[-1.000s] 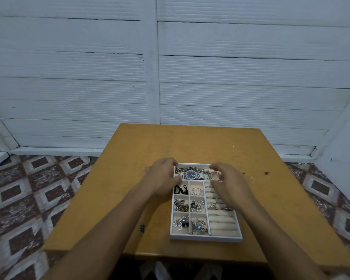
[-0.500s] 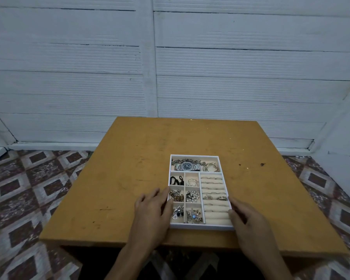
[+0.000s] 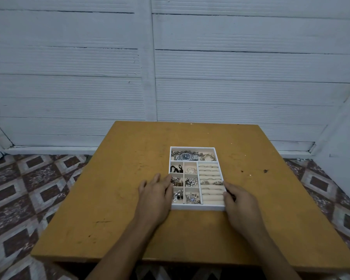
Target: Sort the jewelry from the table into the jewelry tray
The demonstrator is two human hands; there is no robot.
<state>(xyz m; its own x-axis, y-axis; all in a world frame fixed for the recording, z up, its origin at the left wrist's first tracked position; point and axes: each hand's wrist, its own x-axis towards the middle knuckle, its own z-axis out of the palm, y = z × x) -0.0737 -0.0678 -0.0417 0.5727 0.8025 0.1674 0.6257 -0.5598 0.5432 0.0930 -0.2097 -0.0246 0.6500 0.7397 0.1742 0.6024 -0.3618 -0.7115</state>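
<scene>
The white jewelry tray (image 3: 198, 208) lies on the wooden table (image 3: 113, 199), a little right of centre. Its far compartment holds a silver watch (image 3: 186, 157) and gold bangles (image 3: 207, 157). Small left compartments hold chains, earrings and a black piece. Rings (image 3: 208, 182) sit in the cream ring rolls on the right. My left hand (image 3: 154, 198) presses flat against the tray's left wall, fingers spread. My right hand (image 3: 240, 208) cups the tray's near right corner, fingers on its right wall.
No loose jewelry shows on the table, only a few dark specks (image 3: 265, 170) to the right of the tray. White panelled walls (image 3: 150, 77) rise behind the table. Patterned floor tiles (image 3: 18, 188) lie on both sides.
Both hands came back from the tray's far end to its near sides. The tray has slid away from the table's front edge, held between them.
</scene>
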